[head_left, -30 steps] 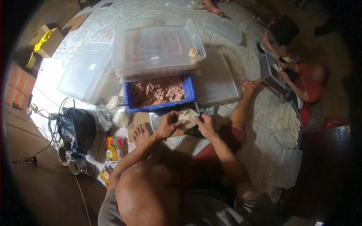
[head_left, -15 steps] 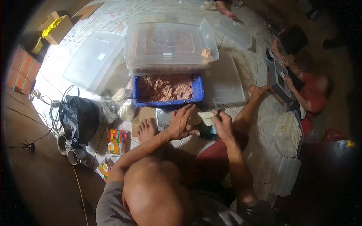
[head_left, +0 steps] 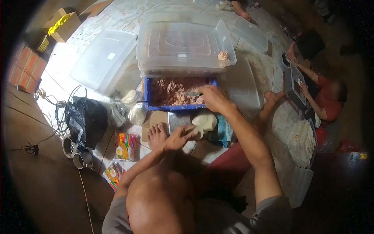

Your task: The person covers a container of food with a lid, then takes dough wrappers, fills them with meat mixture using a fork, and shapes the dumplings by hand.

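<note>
The right fingers (head_left: pixel 206 92) hide part of the utensil (head_left: pixel 191 94).

One blue tub (head_left: pixel 175 107); one tool (head_left: pixel 191 94); two packets (head_left: pixel 125 146)

The person has on a grey shirt (head_left: pixel 222 218). It has short, loose sleeves (head_left: pixel 272 214), and the cloth is plain with soft folds. The shorts (head_left: pixel 230 163) are dark red. The left hand (head_left: pixel 180 137) and the right hand (head_left: pixel 213 98) are bare, and so are the feet (head_left: pixel 157 136). The left knee (head_left: pixel 157 199) is bare and round.
</note>
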`<move>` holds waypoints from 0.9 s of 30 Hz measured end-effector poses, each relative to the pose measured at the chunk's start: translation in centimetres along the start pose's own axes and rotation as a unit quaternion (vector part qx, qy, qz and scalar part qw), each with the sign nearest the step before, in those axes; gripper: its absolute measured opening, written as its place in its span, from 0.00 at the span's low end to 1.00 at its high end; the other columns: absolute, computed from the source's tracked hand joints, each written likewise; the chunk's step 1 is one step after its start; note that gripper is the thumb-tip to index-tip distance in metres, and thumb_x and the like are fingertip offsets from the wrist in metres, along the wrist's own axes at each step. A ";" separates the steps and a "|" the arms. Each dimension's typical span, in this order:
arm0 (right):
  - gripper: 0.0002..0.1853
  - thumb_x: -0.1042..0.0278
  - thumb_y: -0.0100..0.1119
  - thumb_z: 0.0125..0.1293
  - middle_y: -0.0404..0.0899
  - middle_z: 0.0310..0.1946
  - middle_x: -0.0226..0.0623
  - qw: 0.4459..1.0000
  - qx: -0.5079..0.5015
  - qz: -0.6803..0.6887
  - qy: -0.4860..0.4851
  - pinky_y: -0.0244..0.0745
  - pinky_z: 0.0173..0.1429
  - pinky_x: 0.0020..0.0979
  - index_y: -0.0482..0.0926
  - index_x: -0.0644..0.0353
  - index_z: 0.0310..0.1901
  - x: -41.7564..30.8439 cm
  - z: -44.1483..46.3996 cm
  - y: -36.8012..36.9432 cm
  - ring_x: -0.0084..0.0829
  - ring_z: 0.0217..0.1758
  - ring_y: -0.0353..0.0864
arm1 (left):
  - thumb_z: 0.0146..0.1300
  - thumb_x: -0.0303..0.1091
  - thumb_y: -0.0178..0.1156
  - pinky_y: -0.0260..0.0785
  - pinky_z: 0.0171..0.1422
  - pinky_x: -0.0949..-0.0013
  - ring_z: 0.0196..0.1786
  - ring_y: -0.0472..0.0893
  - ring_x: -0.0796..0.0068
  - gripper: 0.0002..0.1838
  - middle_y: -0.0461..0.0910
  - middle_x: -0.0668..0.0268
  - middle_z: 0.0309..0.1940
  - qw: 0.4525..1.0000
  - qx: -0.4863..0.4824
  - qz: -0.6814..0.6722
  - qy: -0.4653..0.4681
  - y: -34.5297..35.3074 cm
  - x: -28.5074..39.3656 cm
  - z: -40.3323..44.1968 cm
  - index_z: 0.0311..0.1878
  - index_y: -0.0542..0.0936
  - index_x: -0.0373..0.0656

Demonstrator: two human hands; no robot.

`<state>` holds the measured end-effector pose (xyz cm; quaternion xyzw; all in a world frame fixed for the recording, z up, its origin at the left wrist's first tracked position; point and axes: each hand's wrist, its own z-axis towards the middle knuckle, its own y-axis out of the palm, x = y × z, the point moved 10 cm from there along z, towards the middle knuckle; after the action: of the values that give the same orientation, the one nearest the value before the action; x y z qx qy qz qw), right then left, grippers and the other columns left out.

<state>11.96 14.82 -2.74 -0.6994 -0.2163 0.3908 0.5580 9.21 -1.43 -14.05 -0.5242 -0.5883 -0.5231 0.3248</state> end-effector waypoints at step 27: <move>0.15 0.68 0.65 0.59 0.87 0.37 0.45 0.961 -0.193 0.196 0.007 0.77 0.47 0.33 0.86 0.64 0.47 3.4 3.5 5.9 0.30 0.39 0.85 | 0.65 0.78 0.43 0.42 0.82 0.43 0.80 0.54 0.40 0.41 0.60 0.47 0.76 0.828 0.181 0.464 -0.257 -7.2 0.9 -4.9 0.73 0.71 0.64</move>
<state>10.43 17.77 -9.61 -0.8251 -0.1423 0.4384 0.3267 1.31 -5.17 -14.02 -0.7828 -0.4223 -0.0408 0.4552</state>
